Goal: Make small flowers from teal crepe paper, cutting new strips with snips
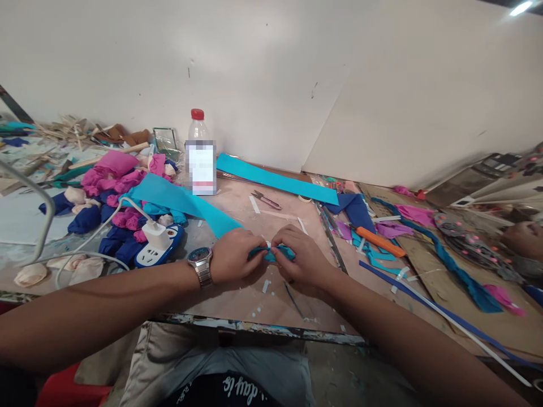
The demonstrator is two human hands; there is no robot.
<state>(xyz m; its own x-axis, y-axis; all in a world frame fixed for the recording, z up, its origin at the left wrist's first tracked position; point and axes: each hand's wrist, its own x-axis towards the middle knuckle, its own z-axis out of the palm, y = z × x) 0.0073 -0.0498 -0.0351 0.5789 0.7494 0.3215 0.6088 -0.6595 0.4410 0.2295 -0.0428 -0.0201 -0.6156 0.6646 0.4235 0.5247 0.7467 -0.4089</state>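
Both hands meet over the middle of the table, pinching one long turquoise fabric strip (186,202). My left hand (234,255), with a metal watch (200,261) on its wrist, is closed on the gathered part. My right hand (299,254) is closed on the bunched end, its fingertips almost touching the left ones. From my left hand the strip runs flat and loose up to the left, over a heap of fabric pieces. Beyond the hands lie small thread snips (266,200) and a second flat turquoise strip (278,180).
At left, pink and navy fabric puffs (114,175) crowd a power strip (159,249) with a white charger and cable. A phone (201,168) leans against a red-capped bottle (197,124). An orange utility knife (379,241) and fabric scraps lie right. Another person's hand (524,240) shows far right.
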